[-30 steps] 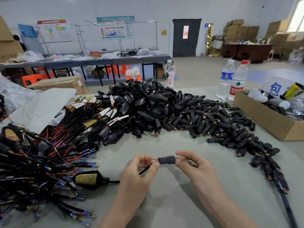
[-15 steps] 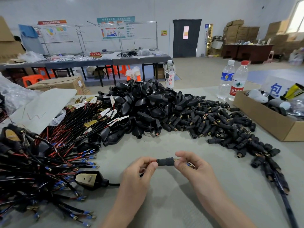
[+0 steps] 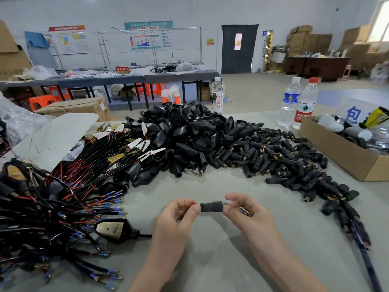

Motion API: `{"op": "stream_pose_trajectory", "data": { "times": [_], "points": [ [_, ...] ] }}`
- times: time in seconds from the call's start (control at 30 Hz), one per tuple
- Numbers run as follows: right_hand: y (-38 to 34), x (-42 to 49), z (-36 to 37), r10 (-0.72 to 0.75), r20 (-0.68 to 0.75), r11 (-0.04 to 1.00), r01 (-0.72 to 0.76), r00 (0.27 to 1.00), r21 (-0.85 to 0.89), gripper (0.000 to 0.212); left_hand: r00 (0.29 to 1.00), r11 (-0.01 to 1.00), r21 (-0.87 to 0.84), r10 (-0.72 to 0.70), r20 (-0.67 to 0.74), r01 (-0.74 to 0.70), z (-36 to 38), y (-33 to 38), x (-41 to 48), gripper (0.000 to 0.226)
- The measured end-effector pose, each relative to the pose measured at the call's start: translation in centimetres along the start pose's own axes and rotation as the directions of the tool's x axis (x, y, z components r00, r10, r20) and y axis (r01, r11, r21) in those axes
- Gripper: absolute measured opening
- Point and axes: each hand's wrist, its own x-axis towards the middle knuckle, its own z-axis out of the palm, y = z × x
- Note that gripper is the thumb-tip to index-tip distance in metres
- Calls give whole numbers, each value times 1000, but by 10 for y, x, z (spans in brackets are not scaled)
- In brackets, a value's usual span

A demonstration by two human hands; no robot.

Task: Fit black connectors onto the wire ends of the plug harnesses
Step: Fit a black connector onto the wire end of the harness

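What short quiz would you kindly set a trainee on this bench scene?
1. True or false: the right hand holds nothing.
2. The two water bottles are: A) inside the cardboard box; B) upright on the table beside that box; C) lying flat on the table.
3. Fill in: the wire pinched by the left hand is coloured ____.
Key: 1 false, it pinches the black connector; 2 B; 3 red.
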Motion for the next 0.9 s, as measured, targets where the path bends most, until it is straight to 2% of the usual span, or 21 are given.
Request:
{"op": "stream_pose_trajectory", "data": {
  "times": [0.33, 0.57, 0.7, 0.9],
  "points": [
    [2, 0, -1, 22, 12, 1000, -22, 1000, -10, 23, 999, 997, 70, -18, 39, 16, 0, -5, 0, 5],
    [0, -2, -1, 19, 16, 1000, -19, 1000, -11, 26, 998, 999, 42, -6, 62, 4, 1, -1, -1, 11],
    [-1, -2, 1, 55, 56, 998, -53, 997, -39, 22, 999, 1000, 10, 8, 45, -8, 1, 2, -2, 12],
    [1, -1, 3, 108, 46, 994, -109, 993, 20, 23, 1000, 1000, 12, -18, 11, 17, 3, 1, -2, 8]
  ]
}}
